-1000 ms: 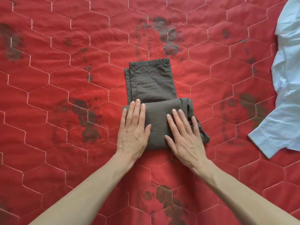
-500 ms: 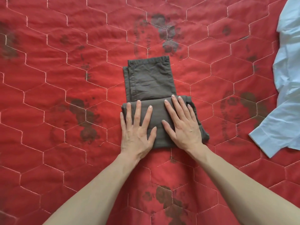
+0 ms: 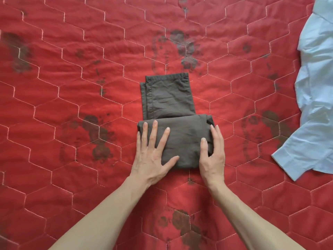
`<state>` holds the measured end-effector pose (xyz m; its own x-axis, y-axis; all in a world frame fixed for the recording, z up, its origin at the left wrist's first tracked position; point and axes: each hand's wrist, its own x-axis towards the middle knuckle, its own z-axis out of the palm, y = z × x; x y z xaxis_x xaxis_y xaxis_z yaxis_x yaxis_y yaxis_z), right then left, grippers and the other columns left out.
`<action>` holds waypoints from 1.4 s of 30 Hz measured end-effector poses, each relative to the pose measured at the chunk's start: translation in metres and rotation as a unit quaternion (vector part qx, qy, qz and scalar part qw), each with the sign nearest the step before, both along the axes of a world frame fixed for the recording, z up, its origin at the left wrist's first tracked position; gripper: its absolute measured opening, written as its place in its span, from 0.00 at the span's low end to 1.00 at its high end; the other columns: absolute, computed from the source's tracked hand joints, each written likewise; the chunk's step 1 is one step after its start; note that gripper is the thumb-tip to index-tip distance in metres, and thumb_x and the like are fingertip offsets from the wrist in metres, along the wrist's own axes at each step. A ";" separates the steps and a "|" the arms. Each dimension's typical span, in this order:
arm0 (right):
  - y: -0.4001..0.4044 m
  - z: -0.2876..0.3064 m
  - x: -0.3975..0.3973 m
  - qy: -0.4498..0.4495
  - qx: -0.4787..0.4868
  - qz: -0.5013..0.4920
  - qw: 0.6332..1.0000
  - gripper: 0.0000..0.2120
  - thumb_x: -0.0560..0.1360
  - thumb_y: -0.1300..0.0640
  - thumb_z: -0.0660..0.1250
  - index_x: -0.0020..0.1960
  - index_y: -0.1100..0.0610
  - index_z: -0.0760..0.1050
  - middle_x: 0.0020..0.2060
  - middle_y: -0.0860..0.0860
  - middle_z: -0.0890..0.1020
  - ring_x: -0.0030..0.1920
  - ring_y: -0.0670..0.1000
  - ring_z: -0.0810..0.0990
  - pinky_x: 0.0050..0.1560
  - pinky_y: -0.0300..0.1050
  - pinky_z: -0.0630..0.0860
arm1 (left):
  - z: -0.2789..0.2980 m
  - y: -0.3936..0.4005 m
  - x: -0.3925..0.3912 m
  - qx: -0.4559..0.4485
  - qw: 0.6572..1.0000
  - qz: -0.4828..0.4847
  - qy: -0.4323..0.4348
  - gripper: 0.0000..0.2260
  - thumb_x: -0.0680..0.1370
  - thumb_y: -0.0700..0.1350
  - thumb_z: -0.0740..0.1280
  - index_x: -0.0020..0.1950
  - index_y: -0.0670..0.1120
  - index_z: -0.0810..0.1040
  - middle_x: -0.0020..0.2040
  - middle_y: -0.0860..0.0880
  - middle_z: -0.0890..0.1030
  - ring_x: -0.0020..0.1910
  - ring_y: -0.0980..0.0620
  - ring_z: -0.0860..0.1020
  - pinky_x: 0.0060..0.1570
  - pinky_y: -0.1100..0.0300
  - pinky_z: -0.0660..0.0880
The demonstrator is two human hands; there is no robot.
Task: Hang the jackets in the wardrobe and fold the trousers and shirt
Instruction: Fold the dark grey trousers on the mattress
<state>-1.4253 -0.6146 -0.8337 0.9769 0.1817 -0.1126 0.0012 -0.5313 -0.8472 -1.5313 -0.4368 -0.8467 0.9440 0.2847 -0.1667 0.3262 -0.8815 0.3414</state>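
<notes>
Head view: trousers point(image 3: 173, 112) part-folded on red quilt point(image 3: 72, 87), thick fold under both palms, leg ends beyond the fingertips. Left hand point(image 3: 153, 154) flat, fingers spread. Right hand point(image 3: 213, 152) cups the fold's right edge, loosely curled. Shirt point(image 3: 313, 105) unfolded, well right. Jackets unseen.

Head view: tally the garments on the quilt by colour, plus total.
Dark olive-grey: 1, the partly folded trousers, left hand flat on them, right hand at their right edge.
Light blue: 1, the unfolded shirt, partly cut off at the frame's right edge.
Total: 2 garments on the red quilt.
</notes>
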 end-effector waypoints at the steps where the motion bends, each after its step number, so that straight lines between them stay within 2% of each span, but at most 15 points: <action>1: 0.000 0.002 0.000 0.008 0.003 -0.015 1.000 0.23 0.84 0.59 0.65 0.78 0.58 0.69 0.80 0.52 0.67 0.80 0.45 0.64 0.80 0.41 0.60 | 0.001 0.000 0.000 -0.002 1.000 -0.002 0.004 0.42 0.78 0.71 0.59 0.86 0.55 0.49 0.86 0.45 0.40 0.84 0.38 0.37 0.79 0.32 0.48; 4: 0.004 0.004 -0.001 0.006 -0.022 -0.044 0.999 0.24 0.82 0.60 0.69 0.76 0.60 0.71 0.76 0.54 0.70 0.78 0.49 0.67 0.79 0.47 0.62 | 0.006 0.001 0.000 -0.005 1.000 -0.006 0.020 0.44 0.77 0.74 0.59 0.86 0.55 0.47 0.85 0.45 0.38 0.83 0.39 0.36 0.80 0.33 0.47; 7: 0.011 0.006 -0.006 -0.025 -0.145 -0.100 0.984 0.24 0.81 0.55 0.71 0.75 0.58 0.73 0.72 0.56 0.73 0.72 0.56 0.70 0.76 0.53 0.65 | 0.009 0.002 0.000 -0.006 0.999 -0.007 0.033 0.45 0.77 0.75 0.58 0.86 0.56 0.46 0.85 0.46 0.37 0.83 0.39 0.36 0.80 0.33 0.48; 9: 0.019 0.008 -0.013 -0.015 -0.166 -0.141 0.976 0.24 0.80 0.54 0.71 0.75 0.57 0.73 0.69 0.56 0.73 0.67 0.57 0.71 0.73 0.53 0.64 | 0.010 0.001 0.000 -0.003 0.999 -0.004 0.035 0.46 0.76 0.75 0.58 0.86 0.56 0.46 0.85 0.46 0.38 0.83 0.39 0.36 0.80 0.33 0.50; 13: 0.029 0.006 -0.020 0.050 -0.043 -0.166 0.984 0.23 0.81 0.51 0.70 0.74 0.55 0.73 0.66 0.53 0.75 0.66 0.52 0.73 0.71 0.47 0.68 | 0.009 0.000 0.000 -0.007 0.999 -0.006 0.037 0.49 0.73 0.77 0.61 0.86 0.55 0.47 0.85 0.45 0.38 0.83 0.38 0.36 0.79 0.32 0.49; 18: 0.019 0.007 -0.001 0.111 0.096 -0.155 0.977 0.17 0.77 0.52 0.76 0.63 0.51 0.75 0.54 0.46 0.83 0.53 0.47 0.83 0.60 0.50 0.79 | 0.008 0.000 0.002 0.005 0.999 -0.009 0.046 0.53 0.69 0.78 0.63 0.86 0.54 0.48 0.85 0.43 0.38 0.83 0.37 0.36 0.79 0.32 0.49; 21: 0.011 0.006 0.005 0.136 0.101 -0.102 0.980 0.21 0.76 0.53 0.78 0.64 0.47 0.72 0.58 0.50 0.82 0.56 0.47 0.83 0.61 0.47 0.79 | 0.009 0.000 0.003 0.011 0.998 -0.013 0.053 0.55 0.68 0.78 0.64 0.86 0.53 0.47 0.85 0.42 0.39 0.83 0.36 0.37 0.79 0.32 0.49; 22: 0.008 0.005 0.004 0.101 0.054 -0.074 0.991 0.24 0.76 0.52 0.77 0.68 0.47 0.71 0.63 0.51 0.79 0.61 0.47 0.80 0.65 0.45 0.77 | 0.010 0.000 0.002 0.014 0.998 -0.018 0.055 0.56 0.67 0.78 0.65 0.86 0.53 0.47 0.85 0.42 0.39 0.83 0.36 0.37 0.79 0.32 0.49; 24: 0.004 0.000 0.002 -0.042 -0.100 0.009 0.994 0.32 0.79 0.52 0.73 0.78 0.53 0.64 0.75 0.54 0.70 0.74 0.53 0.70 0.75 0.50 0.67 | 0.012 0.002 0.001 0.020 0.998 -0.030 0.052 0.57 0.67 0.77 0.66 0.86 0.52 0.48 0.85 0.41 0.40 0.83 0.35 0.38 0.79 0.31 0.50; 26: -0.002 -0.004 0.002 -0.197 -0.245 0.125 0.941 0.33 0.83 0.49 0.66 0.83 0.55 0.59 0.82 0.57 0.61 0.82 0.58 0.59 0.80 0.58 0.59 | 0.014 0.005 0.000 0.032 0.997 -0.045 0.045 0.57 0.66 0.76 0.67 0.86 0.51 0.49 0.85 0.39 0.42 0.83 0.34 0.40 0.79 0.31 0.51; 28: -0.014 -0.011 0.003 -0.277 -0.293 0.261 0.877 0.32 0.84 0.46 0.62 0.84 0.54 0.59 0.84 0.54 0.57 0.84 0.56 0.55 0.81 0.61 0.56 | 0.014 0.007 -0.004 0.055 0.996 -0.066 0.033 0.56 0.67 0.74 0.67 0.86 0.49 0.52 0.85 0.38 0.45 0.84 0.35 0.43 0.79 0.32 0.52; 30: -0.028 -0.019 0.006 -0.275 -0.290 0.350 0.848 0.37 0.82 0.41 0.63 0.84 0.55 0.57 0.85 0.53 0.55 0.84 0.55 0.53 0.82 0.61 0.55 | 0.013 0.007 -0.011 0.074 0.992 -0.100 0.026 0.54 0.69 0.71 0.68 0.85 0.44 0.52 0.85 0.38 0.46 0.84 0.38 0.45 0.80 0.36 0.52; 34: -0.045 -0.024 0.017 -0.238 -0.287 0.433 0.820 0.50 0.75 0.32 0.66 0.85 0.58 0.52 0.85 0.57 0.51 0.85 0.58 0.50 0.82 0.60 0.56 | 0.016 -0.001 -0.016 0.085 0.987 -0.125 0.046 0.50 0.72 0.65 0.66 0.84 0.37 0.53 0.85 0.36 0.49 0.84 0.39 0.48 0.80 0.39 0.56; 39: -0.048 -0.018 0.029 -0.250 -0.301 0.469 0.791 0.48 0.75 0.38 0.67 0.85 0.59 0.53 0.84 0.59 0.52 0.84 0.60 0.50 0.81 0.60 0.59 | 0.025 -0.005 -0.008 0.093 0.981 -0.143 0.092 0.50 0.68 0.58 0.67 0.84 0.38 0.51 0.83 0.32 0.48 0.83 0.33 0.46 0.78 0.35 0.55; 42: -0.043 -0.012 0.027 -0.263 -0.316 0.467 0.783 0.47 0.72 0.44 0.73 0.83 0.61 0.59 0.83 0.62 0.58 0.83 0.62 0.57 0.79 0.60 0.65 | 0.029 -0.007 -0.004 0.123 0.971 -0.155 0.134 0.49 0.68 0.50 0.71 0.84 0.38 0.51 0.82 0.30 0.48 0.82 0.30 0.47 0.78 0.34 0.56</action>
